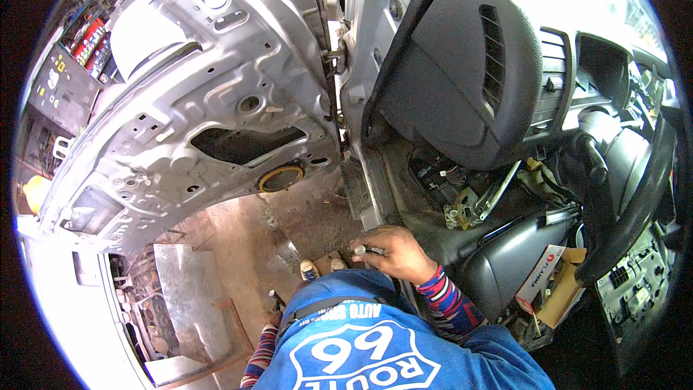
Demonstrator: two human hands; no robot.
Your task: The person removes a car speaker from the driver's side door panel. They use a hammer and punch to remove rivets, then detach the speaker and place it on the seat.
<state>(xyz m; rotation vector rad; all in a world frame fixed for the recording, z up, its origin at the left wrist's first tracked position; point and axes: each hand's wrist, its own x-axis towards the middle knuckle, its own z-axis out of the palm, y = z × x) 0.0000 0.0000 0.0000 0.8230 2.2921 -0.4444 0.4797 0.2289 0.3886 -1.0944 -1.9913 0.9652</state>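
Note:
My right hand (pixel 401 253), in a striped sleeve, is beside the car's door opening with its fingers curled. It holds a small metal-ended tool (pixel 359 250), whose pale round tip points left; its exact kind is unclear. Low at my left side, my left hand (pixel 271 319) is mostly hidden by my blue shirt. Its fingers look closed, and a short dark piece with a light tip stands up from it. To the left hangs the opened car door (pixel 166 119), its bare metal inner panel full of holes.
On the right are the dark dashboard (pixel 462 65), the steering wheel (pixel 642 195) and a black seat (pixel 498 263). An open cardboard box (pixel 563 289) lies on the seats. Loose metal parts (pixel 469 209) sit in the footwell. Sheet metal (pixel 191 296) lies on the floor at left.

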